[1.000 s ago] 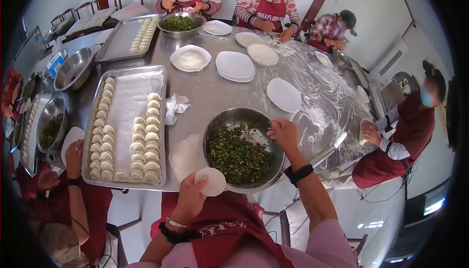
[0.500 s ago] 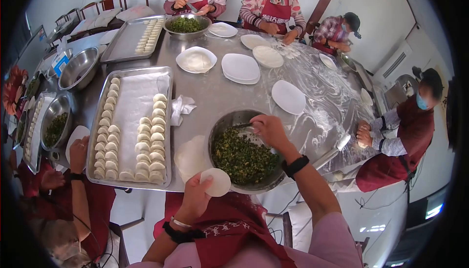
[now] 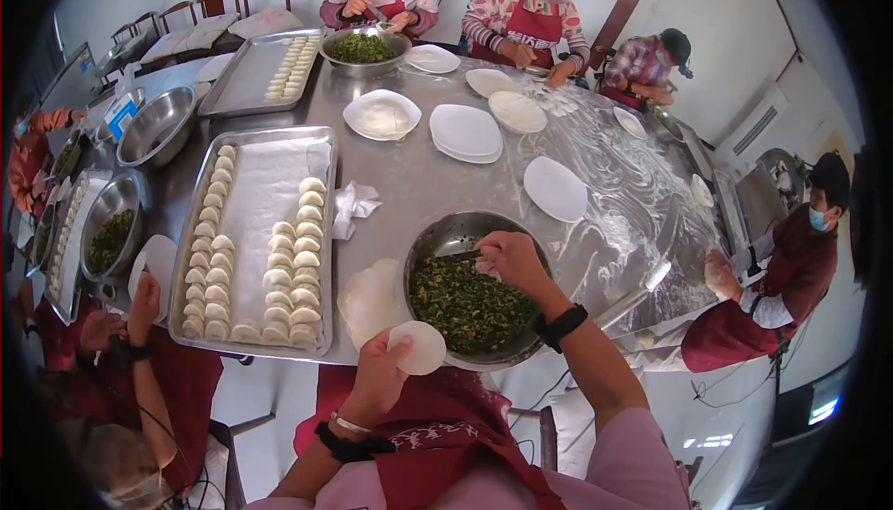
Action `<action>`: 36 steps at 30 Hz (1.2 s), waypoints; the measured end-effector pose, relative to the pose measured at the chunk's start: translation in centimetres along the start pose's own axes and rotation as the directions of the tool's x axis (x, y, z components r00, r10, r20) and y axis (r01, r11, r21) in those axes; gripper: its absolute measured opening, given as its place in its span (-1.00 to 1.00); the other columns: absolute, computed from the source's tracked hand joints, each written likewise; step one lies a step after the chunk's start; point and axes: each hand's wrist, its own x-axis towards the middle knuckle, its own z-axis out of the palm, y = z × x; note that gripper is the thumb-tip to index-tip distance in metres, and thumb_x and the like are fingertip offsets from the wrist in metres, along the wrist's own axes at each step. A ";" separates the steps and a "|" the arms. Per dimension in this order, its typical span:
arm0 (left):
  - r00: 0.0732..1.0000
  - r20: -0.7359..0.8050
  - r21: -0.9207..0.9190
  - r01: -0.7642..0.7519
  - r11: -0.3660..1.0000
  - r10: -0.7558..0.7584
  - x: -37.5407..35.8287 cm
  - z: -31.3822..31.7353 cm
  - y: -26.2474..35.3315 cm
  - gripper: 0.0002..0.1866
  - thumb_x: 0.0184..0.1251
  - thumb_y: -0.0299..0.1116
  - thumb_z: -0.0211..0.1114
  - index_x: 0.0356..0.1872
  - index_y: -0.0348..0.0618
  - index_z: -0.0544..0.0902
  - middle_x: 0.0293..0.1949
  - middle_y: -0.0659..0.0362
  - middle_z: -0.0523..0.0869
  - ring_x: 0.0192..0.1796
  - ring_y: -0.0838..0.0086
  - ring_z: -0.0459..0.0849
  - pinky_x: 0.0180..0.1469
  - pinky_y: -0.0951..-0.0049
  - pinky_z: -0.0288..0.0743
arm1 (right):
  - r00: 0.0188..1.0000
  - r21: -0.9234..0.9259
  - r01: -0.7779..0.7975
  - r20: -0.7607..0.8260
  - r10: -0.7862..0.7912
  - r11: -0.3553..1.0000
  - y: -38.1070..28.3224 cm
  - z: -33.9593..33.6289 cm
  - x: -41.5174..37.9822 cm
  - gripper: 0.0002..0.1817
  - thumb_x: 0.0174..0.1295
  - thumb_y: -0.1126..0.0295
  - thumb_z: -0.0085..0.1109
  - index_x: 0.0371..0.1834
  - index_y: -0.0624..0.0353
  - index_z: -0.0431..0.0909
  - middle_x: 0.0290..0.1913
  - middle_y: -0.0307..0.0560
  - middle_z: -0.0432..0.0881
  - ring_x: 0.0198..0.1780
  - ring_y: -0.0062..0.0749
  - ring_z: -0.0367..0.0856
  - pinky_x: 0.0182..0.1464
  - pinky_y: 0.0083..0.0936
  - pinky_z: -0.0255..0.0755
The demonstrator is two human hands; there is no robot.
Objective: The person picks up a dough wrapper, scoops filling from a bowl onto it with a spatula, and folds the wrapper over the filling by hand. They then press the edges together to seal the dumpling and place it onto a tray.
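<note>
We see a steel table (image 3: 419, 184), smooth and grey, its surface clouded with swirls of flour to the right of the filling bowl (image 3: 474, 223). Left of that bowl sits a long metal tray (image 3: 329, 268) lined with white paper (image 3: 260, 170), and its rows of plump, half-moon dumplings (image 3: 306, 292) look the same as a second ago. The bowl itself is round, shiny and deep, holding a coarse, chopped filling (image 3: 465, 310), dark green flecked with yellow. Beyond it we find white plates with rounded corners, a stacked pair (image 3: 467, 131) and a single one (image 3: 555, 189). Our right hand (image 3: 512, 261) has moved from the bowl's right rim to over its middle, fingers closed around a thin, dark utensil; we cannot tell whether its tip touches the filling. Our left hand (image 3: 379, 370), at the bowl's near left edge, remains pinched on one wrapper (image 3: 423, 350), a flat, pale, smooth disc held between thumb and fingers, much as before. Between bowl and tray lies a crumpled white tissue (image 3: 353, 208). The slim utensil (image 3: 456, 256) now points leftward inside the bowl.
</note>
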 end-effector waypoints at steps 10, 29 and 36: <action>1.000 -0.014 0.016 0.014 1.000 -0.014 -0.2 0.4 0.4 -0.69 0.54 -0.50 0.10 0.19 -0.45 0.51 0.08 -0.01 0.69 0.13 0.28 0.71 0.25 0.28 0.60 | 0.927 -0.598 0.330 0.058 -0.371 0.730 2.0 -3.3 -1.6 -0.82 0.30 0.38 0.18 -0.20 0.25 0.69 -0.40 0.12 0.72 -0.39 -0.13 0.75 -0.22 -0.30 0.60; 0.999 -0.041 0.003 -0.002 1.000 0.002 -0.2 0.8 0.5 -0.75 0.52 -0.50 0.13 0.10 -0.42 0.57 0.00 0.02 0.73 0.05 0.32 0.74 0.15 0.33 0.65 | 0.966 -0.703 0.088 -0.112 -0.233 0.705 2.1 -4.6 -11.9 -0.81 0.26 0.48 0.09 -0.13 0.10 0.66 -0.45 0.04 0.68 -0.36 0.01 0.71 -0.30 -0.16 0.53; 0.999 -0.054 -0.016 -0.004 1.000 0.003 -0.2 0.6 0.2 -0.74 0.52 -0.50 0.13 0.12 -0.41 0.56 0.02 0.02 0.72 0.06 0.31 0.74 0.16 0.31 0.66 | 0.950 -0.816 -0.031 -0.204 -0.237 0.578 2.5 -6.1 -13.4 -0.81 0.22 0.48 0.12 -0.12 0.07 0.63 -0.46 0.05 0.65 -0.40 0.06 0.67 -0.35 -0.10 0.51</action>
